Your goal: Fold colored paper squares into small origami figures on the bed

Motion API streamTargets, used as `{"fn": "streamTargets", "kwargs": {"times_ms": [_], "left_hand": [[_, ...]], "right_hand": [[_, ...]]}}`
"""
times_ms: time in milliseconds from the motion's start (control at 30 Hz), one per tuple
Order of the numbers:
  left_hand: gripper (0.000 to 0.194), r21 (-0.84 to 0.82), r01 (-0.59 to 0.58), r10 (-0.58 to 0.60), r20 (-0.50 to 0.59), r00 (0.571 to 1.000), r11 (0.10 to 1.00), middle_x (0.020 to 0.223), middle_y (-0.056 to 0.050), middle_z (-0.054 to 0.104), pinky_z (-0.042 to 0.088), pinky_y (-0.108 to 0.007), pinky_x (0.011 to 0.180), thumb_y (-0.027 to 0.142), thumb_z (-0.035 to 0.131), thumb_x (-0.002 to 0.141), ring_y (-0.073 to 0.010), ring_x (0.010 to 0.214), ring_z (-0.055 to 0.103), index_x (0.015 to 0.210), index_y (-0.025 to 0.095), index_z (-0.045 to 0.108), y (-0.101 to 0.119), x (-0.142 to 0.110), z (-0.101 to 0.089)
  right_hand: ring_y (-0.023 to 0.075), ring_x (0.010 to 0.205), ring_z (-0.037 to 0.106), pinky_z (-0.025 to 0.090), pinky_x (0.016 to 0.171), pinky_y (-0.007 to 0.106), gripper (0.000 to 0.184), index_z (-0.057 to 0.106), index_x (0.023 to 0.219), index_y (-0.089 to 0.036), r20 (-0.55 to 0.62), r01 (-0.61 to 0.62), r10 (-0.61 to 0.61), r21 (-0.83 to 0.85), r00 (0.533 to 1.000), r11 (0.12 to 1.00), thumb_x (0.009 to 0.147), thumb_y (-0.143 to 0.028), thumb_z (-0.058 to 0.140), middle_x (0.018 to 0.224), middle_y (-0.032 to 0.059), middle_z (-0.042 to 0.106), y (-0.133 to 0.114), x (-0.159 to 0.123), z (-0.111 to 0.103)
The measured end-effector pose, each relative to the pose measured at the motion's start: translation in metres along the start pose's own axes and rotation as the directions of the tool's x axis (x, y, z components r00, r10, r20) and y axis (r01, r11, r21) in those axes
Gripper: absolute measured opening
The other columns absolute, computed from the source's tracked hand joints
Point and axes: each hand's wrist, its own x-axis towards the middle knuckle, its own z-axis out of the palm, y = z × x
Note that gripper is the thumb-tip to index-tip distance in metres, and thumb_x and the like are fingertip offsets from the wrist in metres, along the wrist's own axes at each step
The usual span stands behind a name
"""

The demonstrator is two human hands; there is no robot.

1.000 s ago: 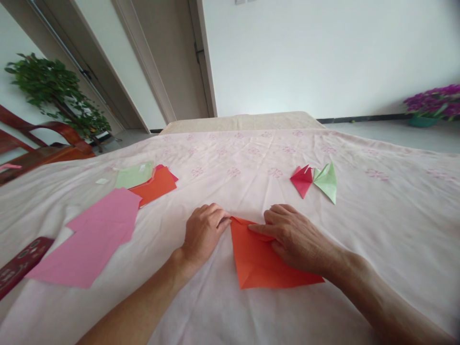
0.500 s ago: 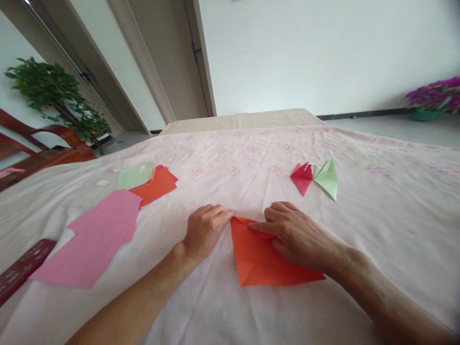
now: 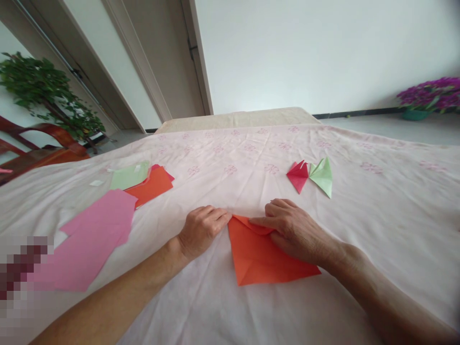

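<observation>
An orange sheet of paper (image 3: pixel 266 268) lies before me, its upper edge partly folded over into a narrow, slightly raised flap. My left hand (image 3: pixel 203 226) is closed, thumb and finger pinching the sheet's upper left corner. On the flap rests the outstretched index finger of my right hand (image 3: pixel 296 230); its other fingers are curled and its thumb sits low against the paper. That hand covers the sheet's upper right part. Farther back lie two folded paper pieces, a red one (image 3: pixel 298 177) and a light green one (image 3: pixel 322 177), side by side.
Pink sheets (image 3: pixel 97 230) lie at the left, with orange paper (image 3: pixel 154 187) and light green paper (image 3: pixel 130 176) behind them. A blurred dark red object (image 3: pixel 21 268) is at the left edge. The pale flowered tablecloth (image 3: pixel 377 230) is wrinkled. A wooden chair (image 3: pixel 53 143) stands beyond.
The view has shifted slightly, so most things appear a little farther left. The right index finger still presses the flap, whose fold edge shows a bit more plainly. The left hand keeps its pinch.
</observation>
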Motion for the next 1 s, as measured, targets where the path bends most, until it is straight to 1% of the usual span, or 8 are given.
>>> {"fn": "streamTargets", "kwargs": {"times_ms": [233,367,433,567,667,767,867,1000], "left_hand": [[0.016,0.023,0.043,-0.045,0.084,0.995,0.999,0.089,-0.003,0.07,0.048,-0.032,0.07,0.015,0.056,0.09,-0.0185,0.082,0.063,0.102,0.019,0.066,0.006,0.004,-0.006],[0.016,0.047,0.029,-0.036,0.168,0.985,0.999,0.087,-0.004,0.068,0.05,-0.034,0.074,0.015,0.055,0.09,-0.0203,0.081,0.062,0.102,0.017,0.066,0.011,0.008,-0.012],[0.018,0.063,0.019,-0.032,0.209,0.977,0.998,0.089,-0.004,0.068,0.05,-0.035,0.076,0.013,0.056,0.089,-0.021,0.081,0.061,0.104,0.016,0.065,0.014,0.01,-0.015],[0.021,0.083,0.032,-0.053,0.255,0.965,0.996,0.092,-0.006,0.067,0.051,-0.037,0.078,0.011,0.059,0.086,-0.0221,0.083,0.061,0.105,0.014,0.065,0.019,0.012,-0.017],[0.02,0.087,0.036,-0.058,0.254,0.965,0.996,0.092,-0.006,0.067,0.051,-0.038,0.082,0.011,0.058,0.086,-0.022,0.084,0.061,0.105,0.014,0.065,0.02,0.012,-0.018],[0.022,0.095,0.023,-0.045,0.236,0.971,0.995,0.092,-0.006,0.068,0.049,-0.04,0.09,0.009,0.056,0.087,-0.0216,0.085,0.061,0.106,0.014,0.065,0.02,0.011,-0.017],[0.025,0.092,0.009,-0.028,0.211,0.977,0.996,0.094,-0.007,0.068,0.046,-0.041,0.096,0.007,0.053,0.088,-0.0213,0.085,0.062,0.109,0.013,0.065,0.019,0.009,-0.015],[0.026,0.074,0.012,-0.025,0.182,0.983,0.997,0.095,-0.007,0.068,0.045,-0.042,0.098,0.008,0.053,0.088,-0.0211,0.084,0.062,0.111,0.014,0.064,0.018,0.007,-0.013]], "right_hand": [[0.0179,0.079,0.049,0.038,0.075,0.031,0.052,0.07,0.105,-0.026,-0.114,-0.052,0.06,0.067,0.992,0.996,0.07,0.004,0.045,0.075,0.0029,0.054,0.013,-0.011,0.006],[0.0174,0.078,0.05,0.039,0.074,0.03,0.05,0.07,0.103,-0.025,-0.136,-0.064,0.076,0.087,0.988,0.994,0.073,0.004,0.045,0.077,0.0033,0.055,0.013,-0.015,0.009],[0.0171,0.078,0.05,0.039,0.072,0.029,0.045,0.07,0.104,-0.026,-0.141,-0.076,0.086,0.075,0.986,0.994,0.076,0.001,0.047,0.078,0.0034,0.056,0.012,-0.014,0.009],[0.0165,0.077,0.053,0.039,0.067,0.027,0.026,0.072,0.102,-0.028,-0.172,-0.162,0.165,0.032,0.971,0.986,0.085,-0.015,0.057,0.077,0.0025,0.059,0.012,-0.011,0.012],[0.0156,0.077,0.055,0.039,0.067,0.026,0.027,0.073,0.098,-0.029,-0.209,-0.243,0.247,0.045,0.946,0.969,0.083,-0.012,0.058,0.077,0.0013,0.062,0.017,-0.01,0.016],[0.0158,0.079,0.057,0.041,0.07,0.025,0.031,0.074,0.099,-0.028,-0.226,-0.268,0.277,0.07,0.934,0.961,0.081,-0.009,0.057,0.078,0.0009,0.063,0.022,-0.011,0.019],[0.016,0.079,0.055,0.04,0.071,0.026,0.031,0.073,0.103,-0.027,-0.213,-0.236,0.235,0.021,0.948,0.972,0.085,-0.01,0.054,0.078,0.0021,0.062,0.022,-0.013,0.018],[0.016,0.075,0.05,0.036,0.068,0.028,0.031,0.072,0.105,-0.028,-0.169,-0.171,0.151,-0.114,0.974,0.979,0.089,-0.011,0.052,0.078,0.0032,0.059,0.017,-0.018,0.011]]}}
